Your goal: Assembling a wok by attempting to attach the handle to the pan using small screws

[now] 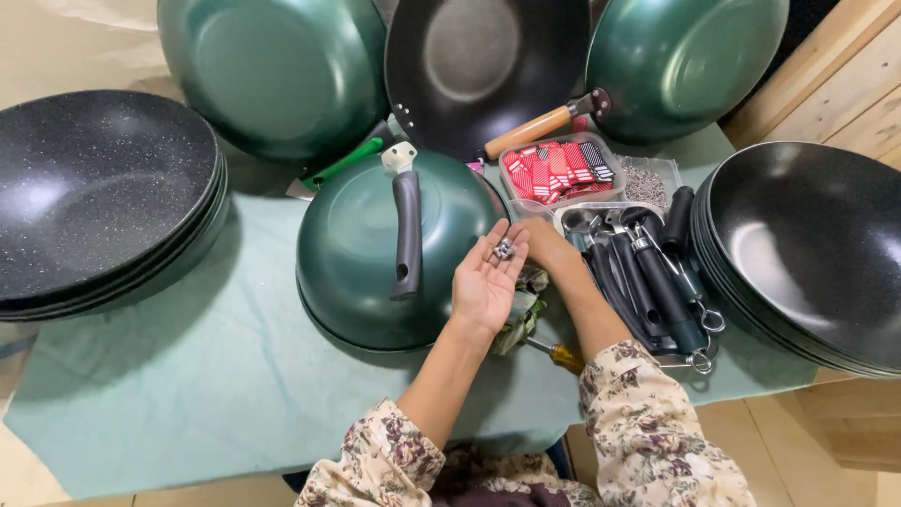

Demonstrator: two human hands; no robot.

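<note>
A few small screws [504,250] are cupped in the left hand [486,282], held flat and open beside the upturned green wok [361,253]. One gets pinched by the right hand [542,246]; palm's best kept level.

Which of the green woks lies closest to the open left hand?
The upturned green wok at centre, with a black handle laid over it, right beside the left hand. The other two green woks lean along the table's far edge.

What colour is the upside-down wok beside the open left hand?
Dark green, with a black handle; the wok shows in the head view.
</note>
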